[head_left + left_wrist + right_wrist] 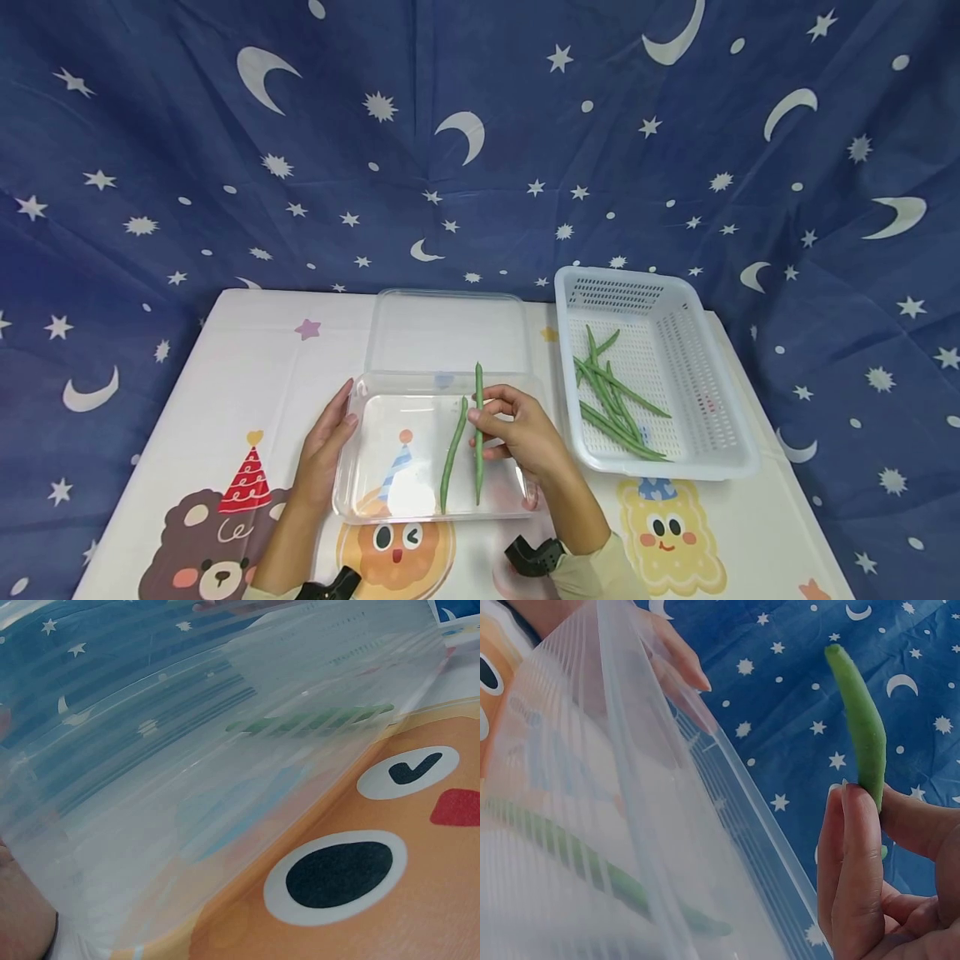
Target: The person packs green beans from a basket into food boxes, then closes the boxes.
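A green bean (479, 462) is hanging above the clear box (435, 517), the right hand (521, 429) pinching it; a slackening pinch could be dropping it askew onto the second bean (452, 457), lying inside. The left hand (324, 442) is resting, fingers fairly straight, against the box's wall. In the left-wrist view, cloudy plastic is blurring what is apparently one bean and the frame edge is cropping the left hand.

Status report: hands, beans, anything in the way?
Right hand pinching green bean over clear container. Left hand against container's left side. Second bean inside, more beans in white basket. Nothing visibly blocking.
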Demonstrator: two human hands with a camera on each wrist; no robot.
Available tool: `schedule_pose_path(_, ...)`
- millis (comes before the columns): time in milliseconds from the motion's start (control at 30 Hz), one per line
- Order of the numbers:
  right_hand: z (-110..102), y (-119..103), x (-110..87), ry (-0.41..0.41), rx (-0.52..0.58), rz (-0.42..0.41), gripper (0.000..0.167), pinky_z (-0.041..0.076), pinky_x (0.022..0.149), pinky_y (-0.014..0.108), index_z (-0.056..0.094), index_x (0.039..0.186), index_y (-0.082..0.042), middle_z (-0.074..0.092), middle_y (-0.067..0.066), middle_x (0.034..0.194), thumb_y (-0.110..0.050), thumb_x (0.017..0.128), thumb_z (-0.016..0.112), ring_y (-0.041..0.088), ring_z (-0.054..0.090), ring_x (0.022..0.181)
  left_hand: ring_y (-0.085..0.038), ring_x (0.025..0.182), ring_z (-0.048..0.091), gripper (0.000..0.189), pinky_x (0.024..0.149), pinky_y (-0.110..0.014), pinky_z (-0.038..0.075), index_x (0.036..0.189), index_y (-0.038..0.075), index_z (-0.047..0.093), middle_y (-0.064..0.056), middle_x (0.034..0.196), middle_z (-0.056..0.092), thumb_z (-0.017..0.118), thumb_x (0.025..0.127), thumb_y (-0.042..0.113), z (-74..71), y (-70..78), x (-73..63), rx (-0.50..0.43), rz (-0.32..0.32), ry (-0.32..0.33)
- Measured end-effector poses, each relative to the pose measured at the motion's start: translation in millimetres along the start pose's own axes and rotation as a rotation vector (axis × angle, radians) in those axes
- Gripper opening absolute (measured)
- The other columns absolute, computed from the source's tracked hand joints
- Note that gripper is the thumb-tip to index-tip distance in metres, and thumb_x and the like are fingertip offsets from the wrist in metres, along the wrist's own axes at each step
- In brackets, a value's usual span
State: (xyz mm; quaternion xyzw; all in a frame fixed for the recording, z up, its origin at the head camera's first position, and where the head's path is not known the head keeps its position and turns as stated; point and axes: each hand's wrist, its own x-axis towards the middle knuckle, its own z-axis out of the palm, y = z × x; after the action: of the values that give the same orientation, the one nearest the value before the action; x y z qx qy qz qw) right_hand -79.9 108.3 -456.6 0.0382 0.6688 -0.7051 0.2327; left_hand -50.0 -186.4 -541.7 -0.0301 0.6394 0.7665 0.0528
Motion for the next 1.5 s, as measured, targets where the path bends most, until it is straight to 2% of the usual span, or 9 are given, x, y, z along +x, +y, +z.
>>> schedule_pose_path(433, -0.4, 2.5, -2.8, -0.024, -0.018, -0.005, 0.056, 0.06, 0.054, 0.027, 0.051, 0.136, 0.0, 0.061, 0.002, 0.099, -0.018, 0.091, 0.079, 0.017, 0.072, 0.076, -0.021, 0.16, 0.015, 0.057, 0.112, -0.009, 0.034, 0.163, 0.026, 0.026, 0.0, 0.173, 0.018, 0.044, 0.109, 0.025, -1.2, -1.4, 0.1, 0.001, 0.003, -0.006)
schedule_pose_path(800, -1.2, 1.7, -3.0, -0.011, -0.025, -0.002, 0.051, 0.063, 0.06, 0.032, 0.054, 0.135, -0.005, 0.063, 0.004, 0.101, -0.018, 0.091, 0.078, 0.021, 0.072, 0.084, -0.019, 0.16, 0.015, 0.057, 0.113, -0.009, 0.034, 0.163, 0.026, 0.026, 0.001, 0.172, 0.018, 0.044, 0.109, 0.025, -0.7, -1.8, 0.1, 0.004, 0.005, -0.003)
schedule_pose_path(1133, -4.1, 1.6, -4.9, -0.034, -0.002, -0.004, 0.047, 0.065, 0.065, 0.036, 0.054, 0.133, -0.002, 0.064, 0.003, 0.1, -0.015, 0.093, 0.075, 0.019, 0.072, 0.082, -0.02, 0.16, 0.014, 0.057, 0.113, -0.01, 0.033, 0.163, 0.026, 0.026, 0.002, 0.172, 0.018, 0.044, 0.109, 0.026, 1.3, -0.6, 0.3, -0.006, 0.003, -0.008)
schedule_pose_path(1333, -7.8, -4.8, -13.3, -0.073, 0.025, -0.032, 0.049, 0.065, 0.071, 0.037, 0.051, 0.134, 0.004, 0.064, 0.003, 0.098, -0.014, 0.094, 0.074, 0.019, 0.072, 0.082, -0.021, 0.16, 0.014, 0.057, 0.113, -0.01, 0.034, 0.163, 0.026, 0.025, 0.002, 0.172, 0.018, 0.044, 0.109, 0.025, 0.6, -0.4, 0.9, -0.011, 0.005, -0.009)
schedule_pose_path(1500, -24.6, -19.8, -25.0, -0.12, 0.029, -0.072, 0.044, 0.065, 0.078, 0.035, 0.051, 0.131, 0.005, 0.064, 0.002, 0.097, -0.01, 0.095, 0.072, 0.018, 0.072, 0.082, -0.022, 0.16, 0.013, 0.058, 0.113, -0.009, 0.033, 0.163, 0.025, 0.025, 0.001, 0.173, 0.016, 0.045, 0.109, 0.025, -0.6, -0.4, -0.2, -0.004, 0.0, -0.007)
